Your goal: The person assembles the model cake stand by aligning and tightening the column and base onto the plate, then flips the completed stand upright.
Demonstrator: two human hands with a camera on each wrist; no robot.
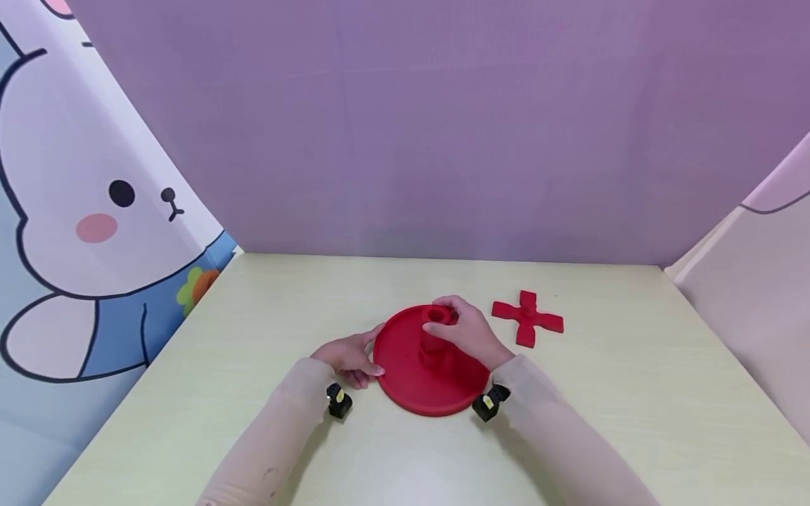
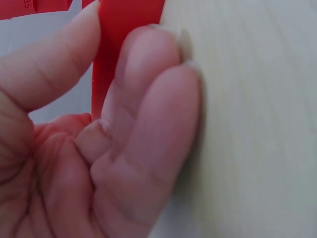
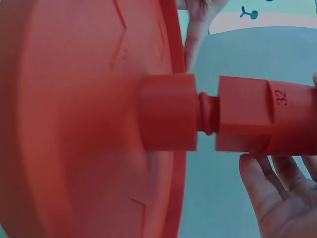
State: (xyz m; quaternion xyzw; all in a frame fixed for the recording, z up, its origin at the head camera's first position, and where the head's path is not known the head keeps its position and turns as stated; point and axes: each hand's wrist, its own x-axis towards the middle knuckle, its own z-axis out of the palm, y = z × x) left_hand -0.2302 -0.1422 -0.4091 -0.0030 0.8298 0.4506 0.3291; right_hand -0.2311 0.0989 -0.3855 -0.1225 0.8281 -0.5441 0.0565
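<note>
A red round base (image 1: 405,383) with a raised rim lies on the table, a short socket (image 3: 168,113) rising from its middle. Above this socket stands a red post (image 3: 242,115) marked 32; a narrow threaded neck (image 3: 208,114) shows in the gap between them. My right hand (image 1: 471,334) holds the post near its top, thumb on the near side and fingers behind. At the base's left edge my left hand (image 1: 348,358) grips the rim, thumb and forefinger spread along it. Its other fingers (image 2: 158,114) curl low against the rim's side, close to the tabletop.
A red cross-shaped piece (image 1: 527,320) with flared arms lies flat on the table, behind and right of the base. The pale wooden table (image 1: 633,393) meets a purple backdrop (image 1: 443,140). A cartoon-printed cloth (image 1: 76,176) hangs on the left, a pale panel (image 1: 759,302) on the right.
</note>
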